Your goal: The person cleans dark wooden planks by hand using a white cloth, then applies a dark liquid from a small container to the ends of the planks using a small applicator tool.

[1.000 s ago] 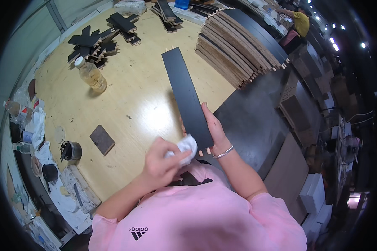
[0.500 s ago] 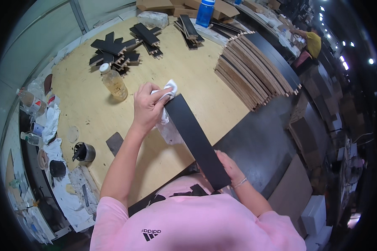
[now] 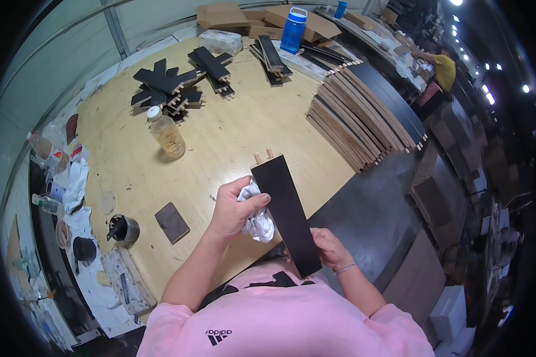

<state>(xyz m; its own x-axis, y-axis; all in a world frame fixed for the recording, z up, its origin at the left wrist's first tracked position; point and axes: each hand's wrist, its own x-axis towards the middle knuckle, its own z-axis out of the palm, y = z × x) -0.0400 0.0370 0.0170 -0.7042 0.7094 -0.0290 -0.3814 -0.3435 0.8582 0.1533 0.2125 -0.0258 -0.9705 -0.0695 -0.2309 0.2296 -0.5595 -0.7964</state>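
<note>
Black panel between hands; left hand (clutching white rag) beside it.

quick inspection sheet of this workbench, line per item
surface: pale wooden table, stained.
job's things: black panel with dowels at its far end; white rag against its edge.
clutter: bottle of yellowish liquid, small black pieces, stacked panels, blue bottle, dark block.
grippers: left hand clutches the rag; right hand grips the panel's near end.
cables: nothing seen.
surroundings: cardboard boxes; a person in yellow far off.
</note>
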